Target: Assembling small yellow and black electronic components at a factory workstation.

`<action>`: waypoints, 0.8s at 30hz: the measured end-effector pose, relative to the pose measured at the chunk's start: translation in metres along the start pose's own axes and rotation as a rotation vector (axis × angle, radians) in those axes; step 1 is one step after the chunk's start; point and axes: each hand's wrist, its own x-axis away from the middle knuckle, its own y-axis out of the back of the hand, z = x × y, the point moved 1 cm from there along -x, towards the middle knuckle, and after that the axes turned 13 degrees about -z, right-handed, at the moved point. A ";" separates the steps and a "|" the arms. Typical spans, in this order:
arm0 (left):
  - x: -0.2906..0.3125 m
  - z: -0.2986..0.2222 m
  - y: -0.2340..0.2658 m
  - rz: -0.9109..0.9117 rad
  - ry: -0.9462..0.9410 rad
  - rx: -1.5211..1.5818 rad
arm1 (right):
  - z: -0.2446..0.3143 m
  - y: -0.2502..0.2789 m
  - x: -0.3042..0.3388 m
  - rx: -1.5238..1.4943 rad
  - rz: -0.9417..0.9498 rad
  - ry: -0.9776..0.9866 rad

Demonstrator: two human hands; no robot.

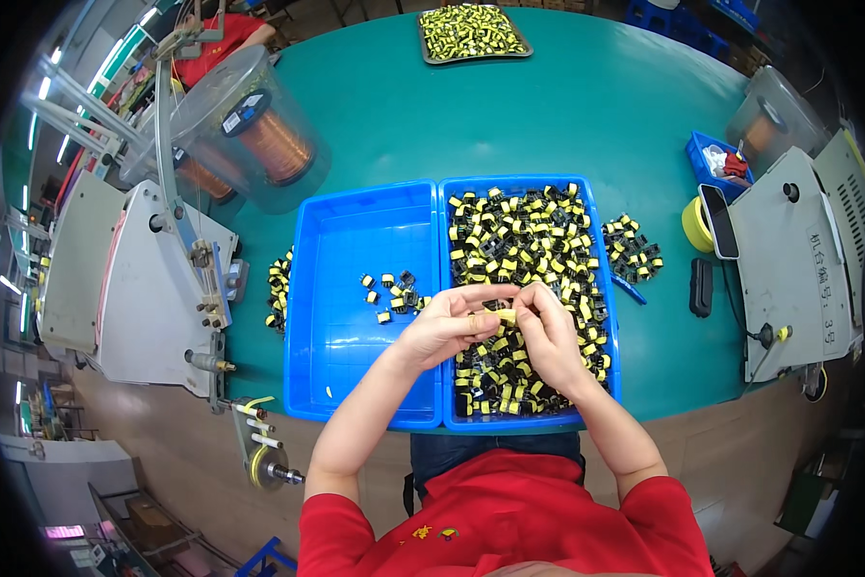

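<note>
My left hand (449,324) and my right hand (548,332) meet over the seam between two blue trays, both pinching one small black-and-yellow component (500,313) between their fingertips. The right blue tray (603,288) is heaped with many such black-and-yellow components (519,231). The left blue tray (341,279) holds only several of them in a small cluster (394,291). My forearms come up from the lower edge, out of red sleeves.
Loose piles of components lie left (279,288) and right (633,247) of the trays on the green table (596,106). A metal tray of parts (473,34) sits far back. Winding machines stand left (134,279) and right (798,260), with copper wire spools (277,144) under clear covers.
</note>
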 end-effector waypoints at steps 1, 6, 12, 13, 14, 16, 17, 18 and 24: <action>0.001 -0.001 0.001 0.002 0.045 0.021 | 0.001 0.001 0.000 0.000 0.000 0.001; 0.002 -0.002 0.000 -0.079 0.046 -0.023 | 0.003 -0.004 0.001 0.069 -0.033 0.158; -0.002 -0.001 -0.003 -0.139 -0.034 0.004 | 0.003 -0.004 0.002 0.034 -0.026 0.214; -0.002 -0.001 -0.001 -0.113 -0.030 -0.009 | 0.003 -0.004 0.003 0.035 -0.024 0.215; -0.003 0.000 0.000 -0.088 -0.026 -0.024 | 0.002 -0.003 0.003 0.034 -0.037 0.195; -0.002 0.002 0.005 -0.118 -0.018 -0.025 | 0.001 -0.004 0.002 0.033 -0.049 0.177; -0.001 0.001 0.004 -0.146 -0.005 -0.026 | -0.001 -0.004 0.002 0.034 -0.047 0.187; -0.001 -0.001 0.001 -0.145 -0.005 -0.026 | -0.002 -0.004 0.002 0.035 -0.046 0.198; -0.004 0.001 0.005 -0.125 0.034 -0.071 | -0.004 -0.002 0.005 -0.109 0.002 0.036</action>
